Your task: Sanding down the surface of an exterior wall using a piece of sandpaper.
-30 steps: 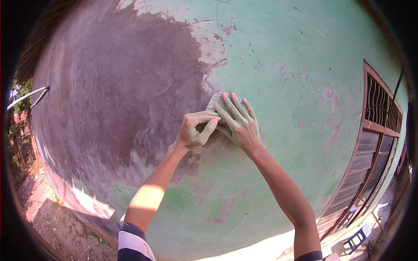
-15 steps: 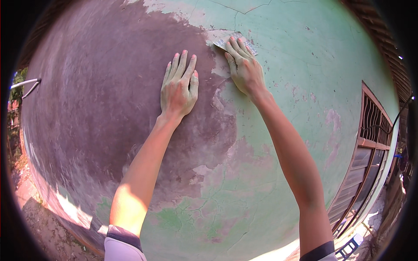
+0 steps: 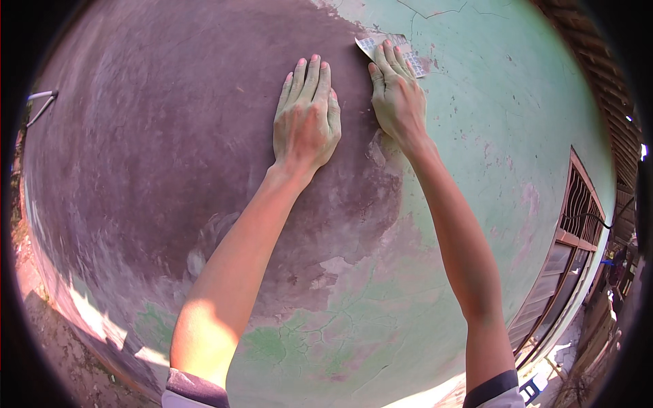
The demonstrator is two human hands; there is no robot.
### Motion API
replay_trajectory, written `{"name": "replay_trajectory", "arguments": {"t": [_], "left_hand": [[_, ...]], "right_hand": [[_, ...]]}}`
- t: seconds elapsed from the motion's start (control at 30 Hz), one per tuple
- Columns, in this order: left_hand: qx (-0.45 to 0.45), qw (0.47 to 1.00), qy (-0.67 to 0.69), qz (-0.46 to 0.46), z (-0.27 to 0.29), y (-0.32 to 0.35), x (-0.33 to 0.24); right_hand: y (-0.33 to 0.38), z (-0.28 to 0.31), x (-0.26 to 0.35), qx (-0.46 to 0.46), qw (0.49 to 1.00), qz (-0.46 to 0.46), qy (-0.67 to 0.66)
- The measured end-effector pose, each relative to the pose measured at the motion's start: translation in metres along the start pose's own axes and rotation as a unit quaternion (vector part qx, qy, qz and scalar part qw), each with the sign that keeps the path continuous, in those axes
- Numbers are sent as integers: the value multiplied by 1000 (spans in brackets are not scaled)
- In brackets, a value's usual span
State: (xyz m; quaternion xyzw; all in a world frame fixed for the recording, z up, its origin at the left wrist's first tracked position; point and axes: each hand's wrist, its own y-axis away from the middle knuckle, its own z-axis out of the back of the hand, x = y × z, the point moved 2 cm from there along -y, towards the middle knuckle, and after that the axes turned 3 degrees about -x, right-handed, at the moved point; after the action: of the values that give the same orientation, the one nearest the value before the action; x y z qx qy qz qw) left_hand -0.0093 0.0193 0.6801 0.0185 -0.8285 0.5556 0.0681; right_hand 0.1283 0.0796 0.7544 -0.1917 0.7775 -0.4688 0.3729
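A weathered wall [image 3: 476,136] fills the view, its pale green paint worn off across the left and centre to a broad patch of bare purplish-brown plaster [image 3: 156,156]. Cracked, flaking green paint [image 3: 299,340] remains along the wall's lower part. At the wall's right edge stands a brown-framed window with a metal grille [image 3: 578,224], and a thin metal bracket [image 3: 42,102] juts out at the far left edge. Bare earth [image 3: 47,367] lies at the foot of the wall, lower left, partly sunlit.

Nothing stands between the hands and the wall. The left hand [image 3: 306,122] lies flat and open on the bare plaster near the wall's top, fingers together and pointing up, gripping nothing. Just beside it, the right hand [image 3: 398,95] presses a sheet of sandpaper [image 3: 401,51] against the wall where the bare patch meets the green paint; its fingers are spread over the sheet, pinning it in place rather than closing round it, and the paper's pale backing shows above the fingertips. Both hands are dusted greenish. Both forearms reach up from the lower edge, nearly straight, with dark sleeve cuffs at the bottom.
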Motion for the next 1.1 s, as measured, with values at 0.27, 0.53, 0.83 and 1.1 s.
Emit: {"name": "replay_trajectory", "arguments": {"t": [0.27, 0.53, 0.83, 1.1], "left_hand": [[-37, 999, 14, 19, -4, 0, -3], [-59, 997, -14, 36, 3, 8, 9], [-57, 997, -18, 38, 8, 6, 13], [-60, 997, -8, 37, -1, -3, 1]], "right_hand": [[-30, -5, -2, 64, 998, 22, -19], [22, 8, 20, 115, 991, 63, -30], [28, -2, 39, 64, 996, 44, -36], [-33, -15, 10, 22, 1000, 14, 6]]}}
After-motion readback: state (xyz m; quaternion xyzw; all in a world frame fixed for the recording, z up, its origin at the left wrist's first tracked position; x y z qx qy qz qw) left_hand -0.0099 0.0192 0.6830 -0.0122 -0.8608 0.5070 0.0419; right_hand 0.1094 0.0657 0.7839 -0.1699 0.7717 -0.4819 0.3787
